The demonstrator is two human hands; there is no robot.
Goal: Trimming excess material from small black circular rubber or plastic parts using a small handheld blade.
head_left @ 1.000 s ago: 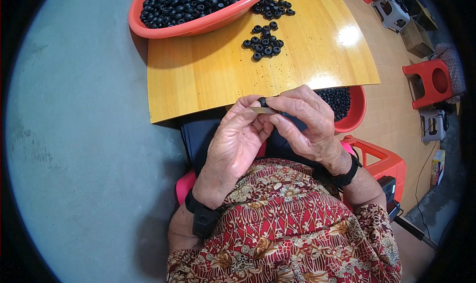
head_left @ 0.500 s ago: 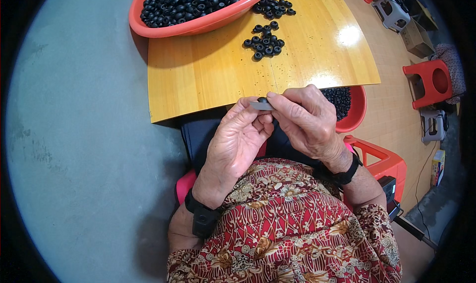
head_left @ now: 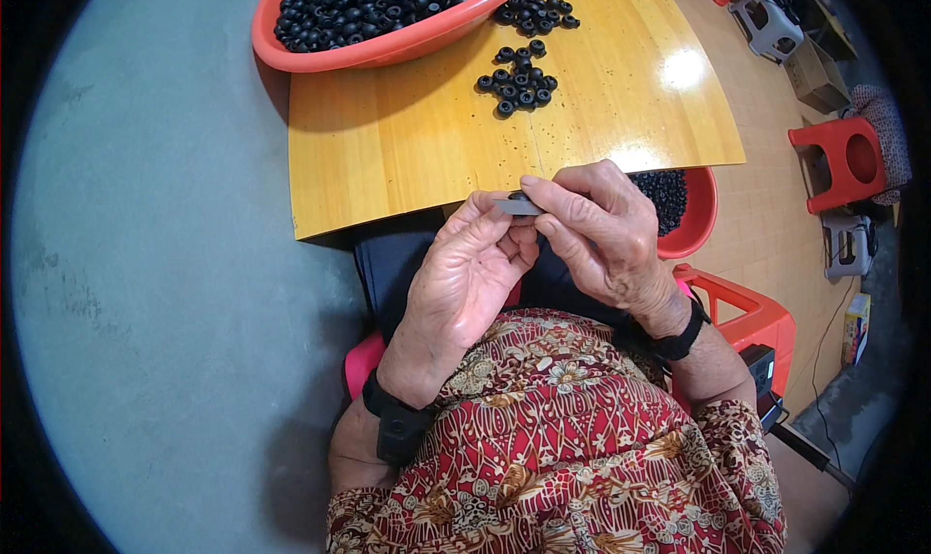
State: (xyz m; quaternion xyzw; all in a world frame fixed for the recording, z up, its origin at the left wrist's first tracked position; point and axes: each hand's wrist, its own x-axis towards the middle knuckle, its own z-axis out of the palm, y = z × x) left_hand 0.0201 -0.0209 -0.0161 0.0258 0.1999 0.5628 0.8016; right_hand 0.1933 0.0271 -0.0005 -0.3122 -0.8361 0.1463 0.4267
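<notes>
Just beyond the table's near edge, my two hands meet at their fingertips. My left hand (head_left: 451,282), palm turned up, pinches a small round black rubber-like piece (head_left: 518,196), mostly hidden by fingers and blade. A flat grey metal blade (head_left: 514,208) lies across this piece. My right hand (head_left: 616,234) grips the blade between thumb and forefinger at its right end. On the table in front, a loose cluster of similar black hollow pieces (head_left: 524,94) is spread out, with another small heap (head_left: 538,13) behind it.
A red basin (head_left: 388,61) full of black pieces stands on the yellow wooden table (head_left: 388,156). Below the table's right edge sits another red basin (head_left: 703,214) holding small black pieces. Red stools (head_left: 842,166) and a cardboard box (head_left: 815,74) are at right.
The blade has shifted slightly over the black piece, which shows less now. My right thumb and forefinger have moved a little. My left hand stays almost still.
</notes>
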